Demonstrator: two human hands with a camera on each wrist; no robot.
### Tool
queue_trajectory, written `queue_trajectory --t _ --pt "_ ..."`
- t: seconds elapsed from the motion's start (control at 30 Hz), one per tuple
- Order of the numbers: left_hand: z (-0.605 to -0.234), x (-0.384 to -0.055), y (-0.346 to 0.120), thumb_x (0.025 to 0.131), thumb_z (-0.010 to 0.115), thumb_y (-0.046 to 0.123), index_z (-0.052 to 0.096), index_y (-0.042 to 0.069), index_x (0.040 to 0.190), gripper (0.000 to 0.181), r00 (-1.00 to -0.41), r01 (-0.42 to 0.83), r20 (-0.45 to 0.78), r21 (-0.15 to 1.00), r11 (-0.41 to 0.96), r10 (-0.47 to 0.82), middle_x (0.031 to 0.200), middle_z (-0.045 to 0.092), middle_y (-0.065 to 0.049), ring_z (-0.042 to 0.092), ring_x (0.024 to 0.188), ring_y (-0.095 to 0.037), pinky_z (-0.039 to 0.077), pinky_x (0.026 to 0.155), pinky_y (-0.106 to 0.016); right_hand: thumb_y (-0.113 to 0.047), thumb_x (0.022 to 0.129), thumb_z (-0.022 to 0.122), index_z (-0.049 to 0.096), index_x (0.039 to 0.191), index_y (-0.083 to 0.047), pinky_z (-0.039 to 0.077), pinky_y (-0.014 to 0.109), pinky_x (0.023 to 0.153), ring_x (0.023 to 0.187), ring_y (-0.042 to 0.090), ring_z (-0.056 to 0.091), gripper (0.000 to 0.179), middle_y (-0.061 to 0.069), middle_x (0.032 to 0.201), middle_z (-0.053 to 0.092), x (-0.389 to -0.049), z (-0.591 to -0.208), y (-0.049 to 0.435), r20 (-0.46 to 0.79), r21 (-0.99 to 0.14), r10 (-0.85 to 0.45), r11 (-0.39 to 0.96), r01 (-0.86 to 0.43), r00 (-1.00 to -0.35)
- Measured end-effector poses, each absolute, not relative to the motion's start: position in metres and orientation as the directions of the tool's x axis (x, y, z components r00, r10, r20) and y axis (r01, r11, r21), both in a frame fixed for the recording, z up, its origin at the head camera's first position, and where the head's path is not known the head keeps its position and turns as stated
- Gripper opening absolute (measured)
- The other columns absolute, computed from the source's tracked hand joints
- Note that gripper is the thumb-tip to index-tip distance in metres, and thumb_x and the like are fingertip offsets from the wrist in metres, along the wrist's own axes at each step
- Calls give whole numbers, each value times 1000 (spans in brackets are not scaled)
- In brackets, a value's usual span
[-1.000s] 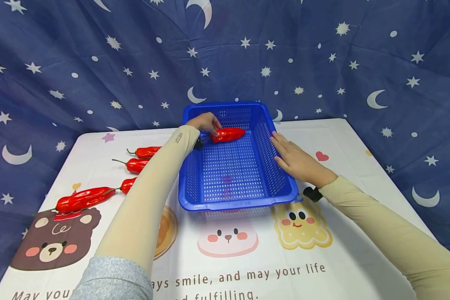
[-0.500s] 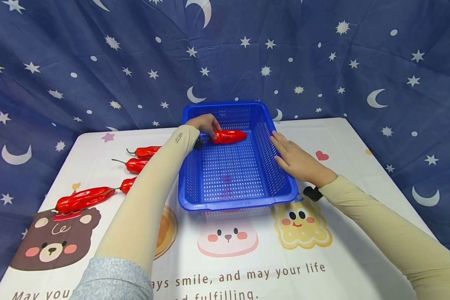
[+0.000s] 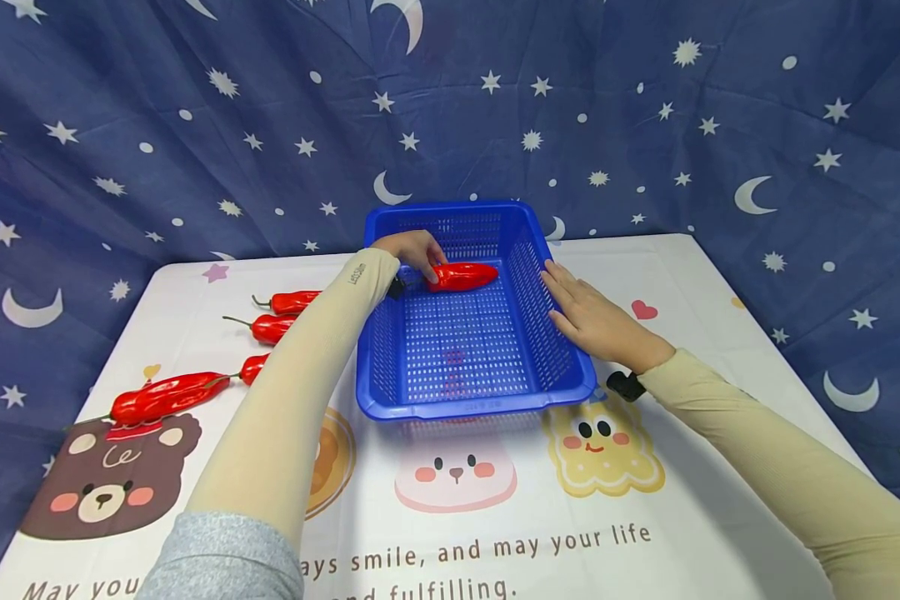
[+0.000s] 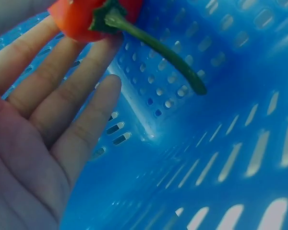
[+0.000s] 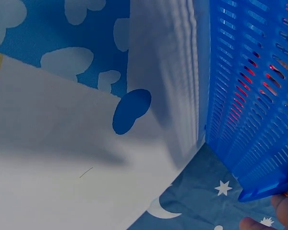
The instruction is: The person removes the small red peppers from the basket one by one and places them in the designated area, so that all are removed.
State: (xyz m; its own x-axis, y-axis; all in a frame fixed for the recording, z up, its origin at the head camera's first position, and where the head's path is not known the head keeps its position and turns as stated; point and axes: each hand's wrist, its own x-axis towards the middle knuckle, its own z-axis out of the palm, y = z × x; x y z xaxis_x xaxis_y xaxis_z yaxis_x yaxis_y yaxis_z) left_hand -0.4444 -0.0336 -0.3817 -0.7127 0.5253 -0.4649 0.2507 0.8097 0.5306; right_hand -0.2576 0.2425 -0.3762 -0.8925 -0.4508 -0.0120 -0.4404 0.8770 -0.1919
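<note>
Inside the blue plastic basket [image 3: 468, 407], near its back left, my left hand [image 3: 416, 252] pinches a red chili pepper [image 3: 467, 277] between thumb and fingers. The pepper lies sideways with its tip to the right. In the left wrist view the green stem of the pepper [image 4: 74, 19] points into the basket, past my outstretched little finger; the pepper's far end is out of frame. My right hand [image 3: 596, 321] rests against the basket's right rim with its fingers straight. A little of that hand [image 5: 284, 208] shows beside the rim in the right wrist view.
Left of the basket, several red peppers lie on the white printed tablecloth [image 3: 450, 533]: a long pepper [image 3: 168, 397] and others partly covered by my left sleeve [image 3: 292, 392]. A dark blue star-patterned curtain [image 3: 450, 100] hangs behind the table.
The pepper in my left hand has shifted slightly right and toward the basket's near side. The right hand and the basket have stayed in place.
</note>
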Motion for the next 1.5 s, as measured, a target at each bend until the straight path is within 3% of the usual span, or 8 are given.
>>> queue_trajectory --t 0.67,1.07,1.37,1.5 --pt "-383 -446 -34 82 72 9 60 4 121 42 -705 271 -482 497 825 521 120 59 -15 53 105 -24 44 103 -36 -27 100 36 10 149 1 15 57 115 146 36 8 62 19 158 6 -257 -376 242 -18 -196 -447 879 -435 -894" --pt "-382 -446 -34 83 71 12 62 3 119 38 -703 263 -484 504 823 521 108 61 -10 52 95 -17 48 94 -33 -26 100 36 10 149 2 14 57 115 146 35 7 62 18 158 5 -257 -376 242 -21 -200 -446 879 -433 -895" --pt "-382 -446 -34 83 72 15 60 2 121 42 -677 273 -508 498 823 532 122 58 -13 52 107 -22 46 101 -37 -26 100 37 11 149 2 15 57 115 146 36 8 62 20 158 6 -257 -376 241 -20 -194 -443 881 -431 -896" --pt "-383 -447 -34 82 72 18 57 2 123 46 -664 298 -520 476 828 538 120 56 -12 51 104 -21 46 101 -35 -26 100 37 11 149 3 15 57 115 145 36 9 62 20 157 6 -257 -376 241 -20 -193 -444 881 -432 -896"
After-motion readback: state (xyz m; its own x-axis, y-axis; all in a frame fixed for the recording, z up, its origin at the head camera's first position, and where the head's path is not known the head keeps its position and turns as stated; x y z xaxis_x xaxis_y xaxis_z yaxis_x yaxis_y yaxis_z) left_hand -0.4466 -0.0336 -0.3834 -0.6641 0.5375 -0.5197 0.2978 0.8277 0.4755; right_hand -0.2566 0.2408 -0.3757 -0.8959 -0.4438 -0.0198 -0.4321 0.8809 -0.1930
